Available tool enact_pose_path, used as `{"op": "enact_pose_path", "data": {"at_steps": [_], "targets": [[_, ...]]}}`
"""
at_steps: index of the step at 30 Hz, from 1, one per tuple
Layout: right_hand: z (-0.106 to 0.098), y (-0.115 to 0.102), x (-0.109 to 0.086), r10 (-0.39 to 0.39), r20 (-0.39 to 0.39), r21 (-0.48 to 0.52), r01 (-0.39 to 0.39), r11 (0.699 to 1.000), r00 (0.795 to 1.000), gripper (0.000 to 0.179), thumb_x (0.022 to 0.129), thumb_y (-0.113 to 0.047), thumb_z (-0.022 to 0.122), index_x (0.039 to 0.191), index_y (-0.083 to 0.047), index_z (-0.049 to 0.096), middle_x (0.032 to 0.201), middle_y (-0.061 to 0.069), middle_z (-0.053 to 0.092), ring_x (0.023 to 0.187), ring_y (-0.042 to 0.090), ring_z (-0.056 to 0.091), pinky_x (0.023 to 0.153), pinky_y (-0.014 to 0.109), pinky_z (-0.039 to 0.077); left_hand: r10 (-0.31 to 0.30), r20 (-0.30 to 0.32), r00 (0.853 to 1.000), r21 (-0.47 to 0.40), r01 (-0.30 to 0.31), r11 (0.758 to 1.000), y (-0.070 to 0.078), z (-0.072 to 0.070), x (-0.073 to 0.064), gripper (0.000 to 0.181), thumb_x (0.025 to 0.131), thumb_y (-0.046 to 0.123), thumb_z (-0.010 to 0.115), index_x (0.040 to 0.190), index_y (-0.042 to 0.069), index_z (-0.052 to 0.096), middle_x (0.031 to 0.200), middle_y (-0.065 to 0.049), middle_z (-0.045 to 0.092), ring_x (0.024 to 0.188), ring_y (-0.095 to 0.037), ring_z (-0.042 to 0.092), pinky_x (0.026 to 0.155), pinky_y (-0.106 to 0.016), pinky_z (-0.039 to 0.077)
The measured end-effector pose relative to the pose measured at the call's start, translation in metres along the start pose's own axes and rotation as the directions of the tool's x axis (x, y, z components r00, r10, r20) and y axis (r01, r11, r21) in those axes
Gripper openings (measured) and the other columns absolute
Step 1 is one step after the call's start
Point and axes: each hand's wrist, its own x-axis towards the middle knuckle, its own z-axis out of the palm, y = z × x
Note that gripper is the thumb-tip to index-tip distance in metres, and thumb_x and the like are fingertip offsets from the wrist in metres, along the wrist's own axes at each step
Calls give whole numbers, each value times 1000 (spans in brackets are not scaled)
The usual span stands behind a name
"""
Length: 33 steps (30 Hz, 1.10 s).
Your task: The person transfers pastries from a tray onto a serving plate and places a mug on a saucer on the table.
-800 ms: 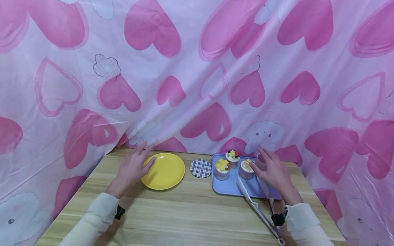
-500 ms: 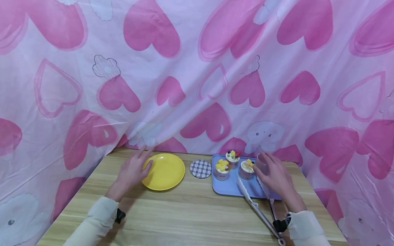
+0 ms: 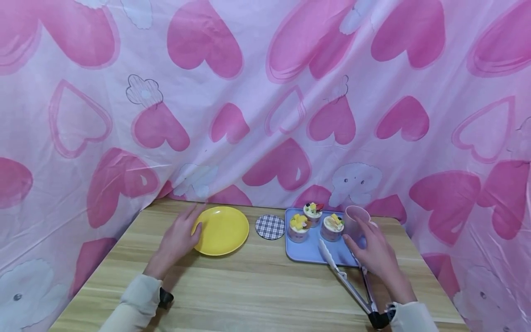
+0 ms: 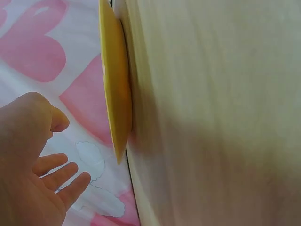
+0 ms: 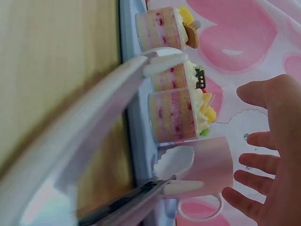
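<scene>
In the head view my left hand [image 3: 176, 240] hovers beside the left rim of the yellow plate [image 3: 224, 230], fingers loosely extended and holding nothing. My right hand [image 3: 377, 253] hangs over the right end of the blue tray [image 3: 303, 253], its fingers also relaxed with nothing in them. Close under those fingers stands a pink mug [image 3: 351, 219], partly covered by the hand; its handle [image 5: 201, 218] shows in the right wrist view. Three cups of layered cake, one with mango [image 3: 298, 233], one with berries [image 3: 313, 213] and one with cream [image 3: 332, 230], share the tray.
Metal tongs [image 3: 350, 288] with white tips lie spread, tips over the tray and hinge toward the near edge. A round checked coaster [image 3: 270, 227] lies between plate and tray. A pink heart-patterned cloth [image 3: 278, 166] hangs behind the wooden table [image 3: 240, 290].
My right hand has drawn back toward me and slightly right, uncovering more of the mug. The left hand has shifted slightly nearer to me. The objects stay in place.
</scene>
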Motion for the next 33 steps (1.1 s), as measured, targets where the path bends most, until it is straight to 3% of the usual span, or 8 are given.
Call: {"op": "enact_pose_path", "data": {"at_steps": [6,14,19,25,33], "targets": [[3,3,-12,52,55,13,-52,999,997,88,90,-70,56,160,-24,27,159,17,34,141,47,36,97,77,40,-45,10,999,-59,46,997,3,3,-4,60,91,13,69,148,16,50,144,-23,54,129,-44,55,102,-63,48],[9,7,-24,45,82,44,-48,998,996,93,90,-65,61,160,-16,25,158,27,34,141,53,33,103,78,32,-98,4,995,-100,98,990,4,8,-10,61,92,13,68,150,17,48,143,-21,56,128,-42,55,106,-61,46],[14,9,-31,56,125,74,-66,995,991,105,87,-67,63,162,-14,14,159,30,29,142,55,30,106,77,29,-102,-18,995,-121,99,988,3,11,-13,59,92,11,67,148,14,49,140,-21,58,127,-41,57,105,-59,47],[19,13,-43,125,193,71,-141,987,973,116,82,-75,63,162,-11,10,162,29,23,144,55,25,108,76,27,-136,-13,991,-163,132,978,3,14,-16,55,93,9,66,145,7,52,141,-21,57,129,-40,55,107,-57,46],[20,11,-56,220,260,21,-234,972,940,123,79,-81,58,161,-3,10,155,32,32,140,52,27,109,76,27,-185,13,983,-182,184,966,1,14,-20,52,93,9,65,144,6,53,140,-19,59,129,-38,56,109,-56,46]]}}
